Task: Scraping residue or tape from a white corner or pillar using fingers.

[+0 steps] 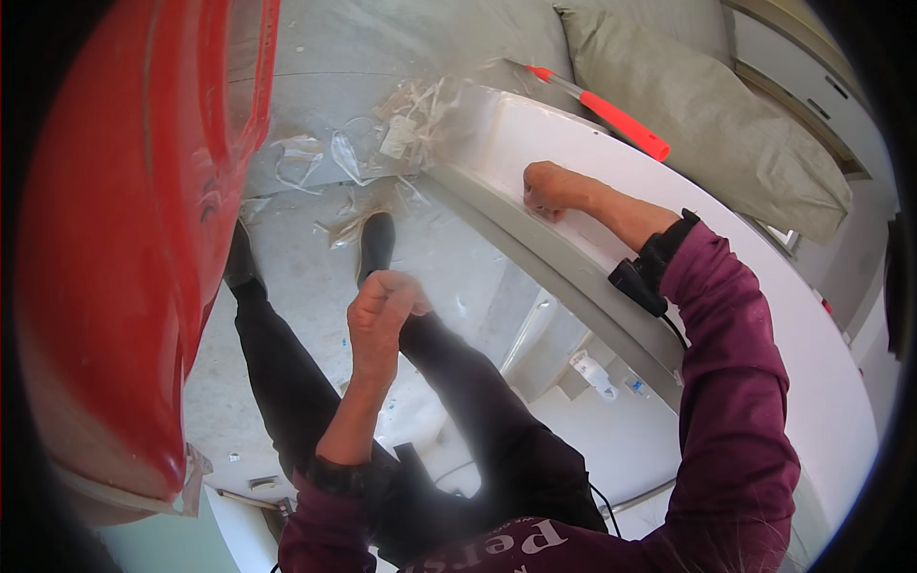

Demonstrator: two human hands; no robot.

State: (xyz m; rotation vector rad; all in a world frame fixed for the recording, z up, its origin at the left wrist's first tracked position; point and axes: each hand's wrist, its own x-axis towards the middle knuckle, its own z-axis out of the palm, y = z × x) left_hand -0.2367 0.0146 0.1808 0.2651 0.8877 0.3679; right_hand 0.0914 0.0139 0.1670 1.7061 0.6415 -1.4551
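Observation:
My right hand (549,189) is closed in a fist, its knuckles against the inner face of a long white curved panel (611,158). Whatever its fingers grip, if anything, is hidden. Lower and to the left, my left hand (382,310) is raised above my legs with thumb and fingers pinched together. A small blur shows at those fingertips, and I cannot make out what it is. Beyond the right hand, a tool with a red handle (626,126) and a thin metal shaft lies along the panel's far edge.
A large glossy red curved shell (105,277) fills the left side. Crumpled strips and clear film scraps (411,119) lie at the panel's far end and over the pale floor (296,229). A grey-green cushion-like bundle (707,124) rests at the back right. A ledge (564,267) runs below the panel.

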